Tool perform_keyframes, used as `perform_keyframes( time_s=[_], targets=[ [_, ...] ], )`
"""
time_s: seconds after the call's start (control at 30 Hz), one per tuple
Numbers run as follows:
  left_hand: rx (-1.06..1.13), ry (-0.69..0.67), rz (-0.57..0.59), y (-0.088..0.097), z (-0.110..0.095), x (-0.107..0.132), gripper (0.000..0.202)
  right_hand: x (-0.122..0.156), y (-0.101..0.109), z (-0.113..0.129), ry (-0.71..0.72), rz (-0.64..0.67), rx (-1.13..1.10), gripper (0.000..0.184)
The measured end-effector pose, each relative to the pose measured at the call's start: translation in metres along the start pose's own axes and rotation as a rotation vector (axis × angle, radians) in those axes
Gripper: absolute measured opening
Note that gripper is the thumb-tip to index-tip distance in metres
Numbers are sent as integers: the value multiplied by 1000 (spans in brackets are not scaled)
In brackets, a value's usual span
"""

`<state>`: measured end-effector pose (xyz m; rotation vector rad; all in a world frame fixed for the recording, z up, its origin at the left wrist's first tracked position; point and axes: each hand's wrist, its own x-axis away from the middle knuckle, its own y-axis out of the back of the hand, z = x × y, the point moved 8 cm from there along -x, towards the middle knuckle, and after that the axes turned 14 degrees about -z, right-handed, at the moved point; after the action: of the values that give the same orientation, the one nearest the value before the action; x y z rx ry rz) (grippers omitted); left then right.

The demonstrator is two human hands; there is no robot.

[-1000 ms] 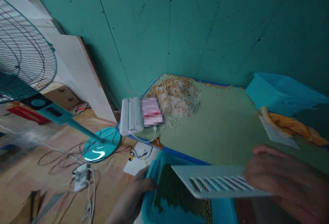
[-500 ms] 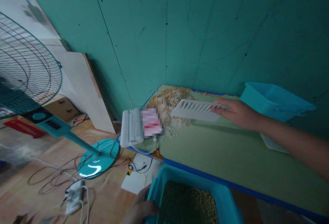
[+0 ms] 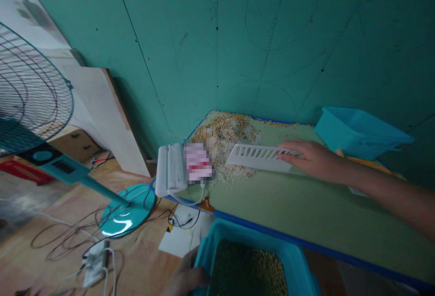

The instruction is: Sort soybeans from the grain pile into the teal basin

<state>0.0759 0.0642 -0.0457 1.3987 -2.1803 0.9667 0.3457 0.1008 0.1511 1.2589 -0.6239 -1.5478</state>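
Observation:
My right hand is closed around the end of a white slotted plastic plate. The plate's far end lies at the near right side of a spread of yellow beans and white grains on the pale green table. Whether its lower edge touches the tabletop I cannot tell. My left hand, partly cut off by the frame, grips the left rim of a blue plastic bin in front of the table. Inside the bin are dark green small grains and yellow beans.
A white device with a cable and a blurred pink-screened item sit at the table's left end. Another blue bin stands by the green wall. On the left are a fan, loose cables and a power strip.
My right hand has lowered the slotted plate towards the near side of the bean spread. Something orange now shows behind my right forearm. My left hand stays on the bin.

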Motion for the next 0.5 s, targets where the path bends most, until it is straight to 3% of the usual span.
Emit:
perform_keyframes(
  time_s=[0.3,0.5],
  targets=[
    [-51,-69,-8,4,-4,5,41,11,8,-3,-118,-50,-124,20],
    [-79,-79,-31,-1,-12,7,37,18,7,-3,-149,23,-139,19]
  ],
)
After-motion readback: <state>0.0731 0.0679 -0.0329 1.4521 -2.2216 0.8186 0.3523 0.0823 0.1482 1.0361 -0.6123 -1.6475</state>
